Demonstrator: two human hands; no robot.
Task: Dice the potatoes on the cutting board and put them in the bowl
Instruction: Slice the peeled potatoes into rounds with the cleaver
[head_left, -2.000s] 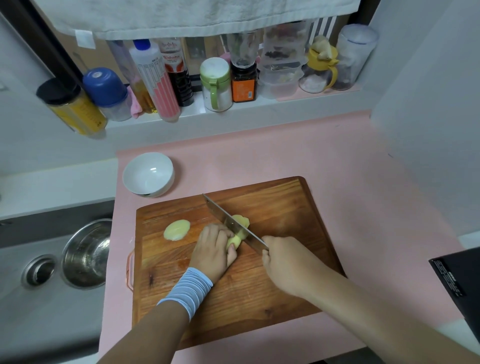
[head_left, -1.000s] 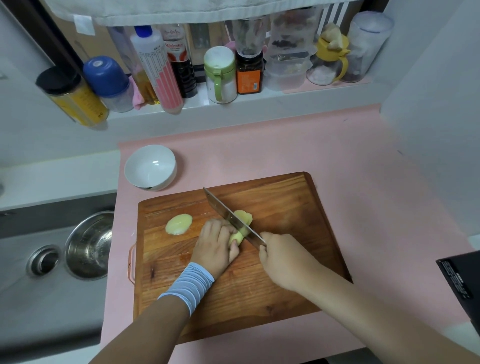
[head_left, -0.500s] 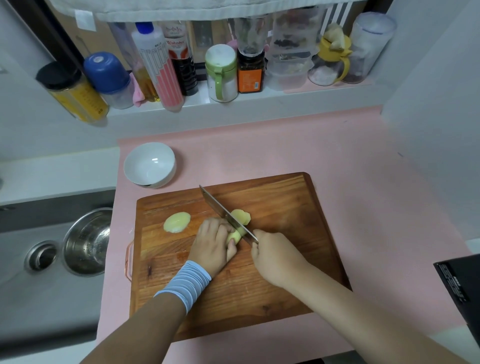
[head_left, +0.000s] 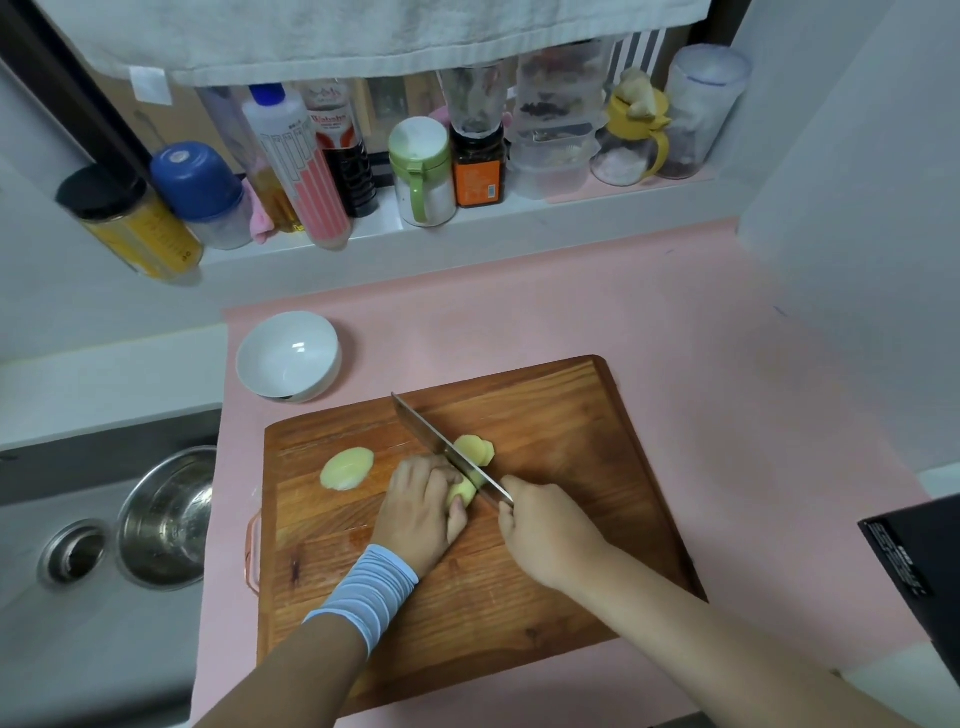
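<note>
A wooden cutting board (head_left: 561, 587) lies on the pink counter. My left hand (head_left: 421, 512) presses a peeled potato piece (head_left: 461, 493) down on the board, fingers curled over it. My right hand (head_left: 545, 535) grips the handle of a knife (head_left: 441, 447), whose blade stands in the potato right beside my left fingers. Cut slices (head_left: 474, 448) lie on the far side of the blade. A separate potato half (head_left: 346, 468) rests flat on the board's left part. An empty white bowl (head_left: 289, 356) stands beyond the board's left corner.
A sink with a steel bowl (head_left: 166, 519) and a drain (head_left: 72, 552) lies to the left. A ledge behind holds several bottles and jars (head_left: 421, 171). A towel (head_left: 363, 36) hangs above them. A white wall rises at the right, and a black box (head_left: 919, 566) sits at the right edge.
The knife has stepped slightly left along the potato between cuts, and more slices lie behind the blade. My left hand keeps its hold; the potato half and bowl have not moved.
</note>
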